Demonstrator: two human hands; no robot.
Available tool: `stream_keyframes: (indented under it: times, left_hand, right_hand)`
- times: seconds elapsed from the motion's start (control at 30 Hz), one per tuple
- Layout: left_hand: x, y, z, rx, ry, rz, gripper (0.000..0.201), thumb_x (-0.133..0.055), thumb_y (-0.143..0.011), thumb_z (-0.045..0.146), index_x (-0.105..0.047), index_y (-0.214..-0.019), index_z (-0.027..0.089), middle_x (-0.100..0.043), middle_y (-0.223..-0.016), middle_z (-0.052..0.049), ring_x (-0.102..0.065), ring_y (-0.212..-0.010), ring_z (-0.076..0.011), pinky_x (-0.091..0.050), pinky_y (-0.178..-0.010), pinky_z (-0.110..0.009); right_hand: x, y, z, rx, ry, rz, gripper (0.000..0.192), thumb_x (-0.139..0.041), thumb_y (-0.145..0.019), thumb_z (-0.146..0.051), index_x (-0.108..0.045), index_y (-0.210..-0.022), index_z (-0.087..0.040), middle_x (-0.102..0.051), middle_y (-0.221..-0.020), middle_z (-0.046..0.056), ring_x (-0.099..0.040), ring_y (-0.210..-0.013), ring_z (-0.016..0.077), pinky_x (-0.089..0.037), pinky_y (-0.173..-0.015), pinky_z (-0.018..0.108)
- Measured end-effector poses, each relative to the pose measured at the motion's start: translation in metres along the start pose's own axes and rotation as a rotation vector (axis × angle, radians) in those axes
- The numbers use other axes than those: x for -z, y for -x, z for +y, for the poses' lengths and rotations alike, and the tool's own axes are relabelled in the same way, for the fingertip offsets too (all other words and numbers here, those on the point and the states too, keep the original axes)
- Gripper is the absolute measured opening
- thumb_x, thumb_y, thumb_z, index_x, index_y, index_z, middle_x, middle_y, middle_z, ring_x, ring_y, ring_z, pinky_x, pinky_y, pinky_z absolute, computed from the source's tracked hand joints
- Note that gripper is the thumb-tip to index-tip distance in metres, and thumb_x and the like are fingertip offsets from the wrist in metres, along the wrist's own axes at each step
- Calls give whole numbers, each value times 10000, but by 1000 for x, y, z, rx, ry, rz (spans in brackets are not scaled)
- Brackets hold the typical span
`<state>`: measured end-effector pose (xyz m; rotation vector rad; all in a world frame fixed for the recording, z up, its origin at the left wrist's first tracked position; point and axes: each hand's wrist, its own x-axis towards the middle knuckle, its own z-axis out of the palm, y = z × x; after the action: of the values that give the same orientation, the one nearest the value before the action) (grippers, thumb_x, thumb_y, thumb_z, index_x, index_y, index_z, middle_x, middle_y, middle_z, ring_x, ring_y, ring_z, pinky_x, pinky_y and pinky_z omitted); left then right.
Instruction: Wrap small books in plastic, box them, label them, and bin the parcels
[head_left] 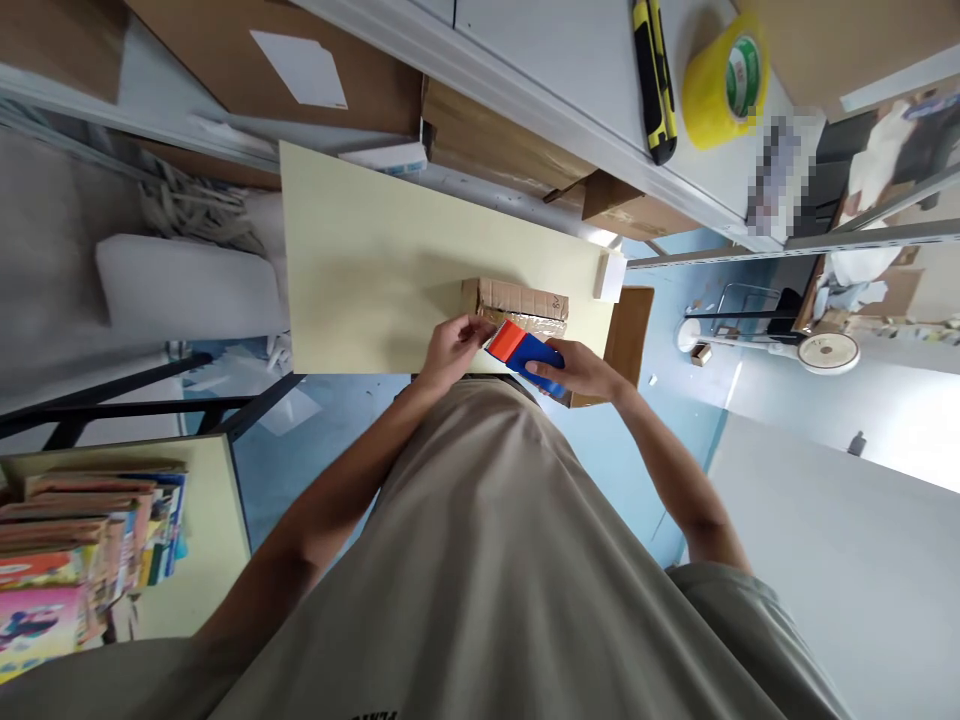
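My right hand [568,368] is wrapped round a blue tape dispenser [529,358] with an orange front end. The dispenser is tilted, its orange end pointing left toward my left hand. My left hand [455,347] has its fingertips pinched close to that orange end; what lies between them, if anything, is too small to make out. Just beyond both hands, a small brown cardboard box [523,300] lies on the cream tabletop [360,260]. Shiny clear tape covers its near side, and a short dark marking shows near its right end.
On the grey shelf [555,75] above lie a yellow-black utility knife [655,80] and a yellow tape roll [726,80]. A small white box [610,276] sits at the tabletop's right end. Stacked books [97,550] are at lower left, with a grey stool [187,292] above them.
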<state>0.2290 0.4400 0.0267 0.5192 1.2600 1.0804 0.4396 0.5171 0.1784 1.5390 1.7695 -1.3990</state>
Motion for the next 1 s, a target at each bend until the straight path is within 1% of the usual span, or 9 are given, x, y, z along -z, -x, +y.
stream_keyframes:
  times: [0.1, 0.17, 0.27, 0.33, 0.43, 0.6, 0.7, 0.83, 1.0]
  left_hand:
    - [0, -1, -16, -11, 53, 96, 592, -883, -758, 803, -743, -849, 235, -716, -785, -30, -582, -716, -177, -453, -662, -305]
    - [3, -6, -21, -13, 101, 165, 570, -881, -789, 784, -731, -870, 240, -688, -780, -25, -524, -664, -159, -405, -619, -304]
    - [8, -19, -27, 28, 174, 198, 550, -889, -802, 752, -709, -883, 239, -666, -789, -22, -488, -633, -141, -376, -601, -312]
    - [9, -27, -31, 58, 210, 199, 526, -895, -814, 724, -696, -881, 241, -657, -789, -16, -489, -637, -137, -388, -616, -317]
    - [10, -37, -39, 69, 252, 245, 487, -903, -857, 674, -677, -878, 243, -649, -791, -11, -507, -655, -137, -416, -644, -323]
    - [9, -52, -64, 99, 300, 303, 455, -926, -877, 622, -678, -848, 241, -659, -800, -15, -537, -680, -143, -439, -660, -320]
    - [4, -63, -80, 115, 326, 347, 440, -932, -888, 607, -686, -844, 245, -658, -799, -11, -551, -685, -147, -442, -653, -314]
    - [-1, -76, -94, 122, 326, 376, 388, -926, -914, 560, -700, -852, 251, -640, -772, -12, -576, -729, -175, -437, -640, -313]
    - [-6, -82, -101, 115, 320, 358, 400, -898, -940, 570, -685, -840, 247, -672, -807, -31, -622, -823, -196, -451, -695, -321]
  right_hand:
    - [28, 1, -13, -82, -5, -169, 736, -820, -840, -954, -701, -936, -234, -809, -813, 62, -751, -701, 227, -553, -649, 334]
    - [48, 4, -23, -148, 23, -242, 716, -837, -839, -943, -709, -918, -242, -815, -782, 57, -769, -672, 232, -578, -648, 341]
    - [72, 4, -38, -197, 190, -228, 678, -838, -873, -908, -709, -861, -243, -821, -760, 59, -778, -668, 239, -574, -649, 344]
    - [78, -1, -47, -187, 312, -195, 681, -829, -887, -903, -701, -825, -237, -819, -743, 60, -770, -663, 233, -545, -638, 341]
    - [76, -15, -60, -163, 357, -187, 721, -794, -897, -934, -706, -808, -225, -809, -721, 59, -760, -653, 219, -526, -638, 339]
    - [61, -37, -76, -145, 348, -169, 744, -807, -876, -950, -727, -761, -219, -726, -617, 42, -747, -640, 221, -563, -676, 359]
    - [56, -50, -76, -170, 357, -136, 681, -882, -867, -877, -724, -744, -226, -686, -597, 41, -749, -653, 247, -596, -718, 403]
    - [54, -66, -69, -83, 372, -47, 580, -929, -884, -777, -769, -863, -220, -687, -640, 52, -764, -730, 283, -632, -786, 451]
    - [53, -84, -65, -70, 460, -8, 644, -933, -858, -809, -778, -930, -188, -711, -725, 92, -771, -816, 313, -641, -796, 464]
